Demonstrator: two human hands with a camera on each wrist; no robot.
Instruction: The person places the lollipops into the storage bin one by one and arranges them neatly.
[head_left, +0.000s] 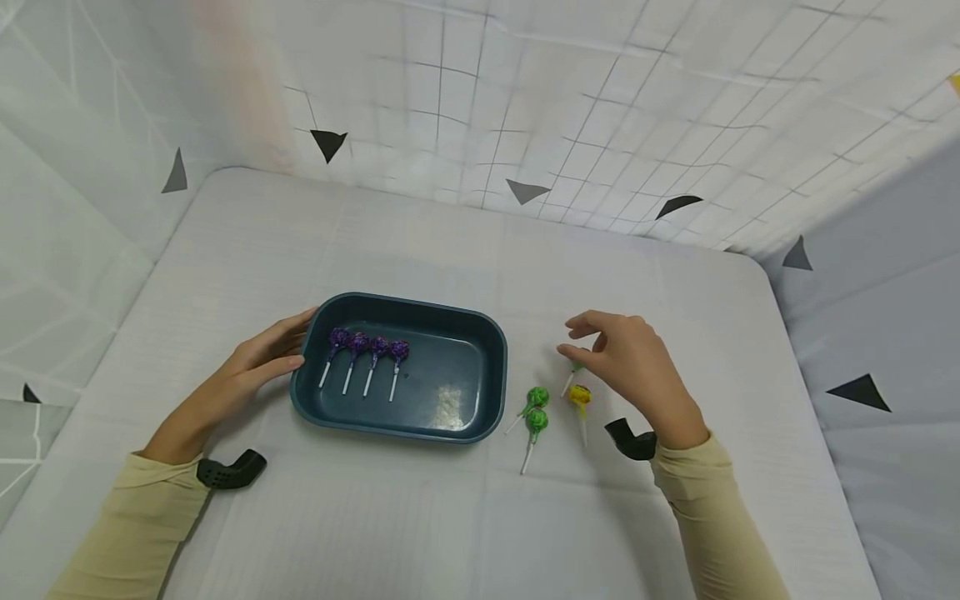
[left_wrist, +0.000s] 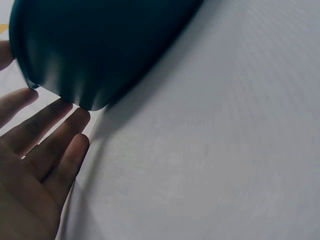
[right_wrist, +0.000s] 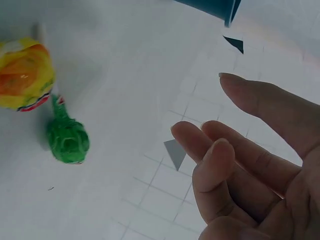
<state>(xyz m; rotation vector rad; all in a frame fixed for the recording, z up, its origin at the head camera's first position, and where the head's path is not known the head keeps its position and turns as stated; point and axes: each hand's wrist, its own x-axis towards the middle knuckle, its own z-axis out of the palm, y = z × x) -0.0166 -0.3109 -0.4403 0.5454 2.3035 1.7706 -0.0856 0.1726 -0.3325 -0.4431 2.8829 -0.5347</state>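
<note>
My left hand (head_left: 255, 362) touches the left end of a dark teal tray (head_left: 450, 425), its fingers extended. In the left wrist view, fingertips (left_wrist: 80, 117) meet the tray's outer wall. Several purple-wrapped lollipops (head_left: 359, 343) lie side by side in the tray's left half, sticks toward me. My right hand (head_left: 637, 358) hovers right of the tray, with a gap between thumb and fingers and nothing held. Partly hidden below it lies a green lollipop (right_wrist: 68, 140). Beside that one is a yellow lollipop (head_left: 580, 395). Two more green lollipops (head_left: 537, 419) lie closer to the tray.
All this rests on a table with a white cloth (head_left: 360, 533). White sheets with grid lines (head_left: 525, 108) and dark triangles rise behind the table's far edge, and pale sheets hang at both sides. A black device (head_left: 232, 471) sits on each wrist.
</note>
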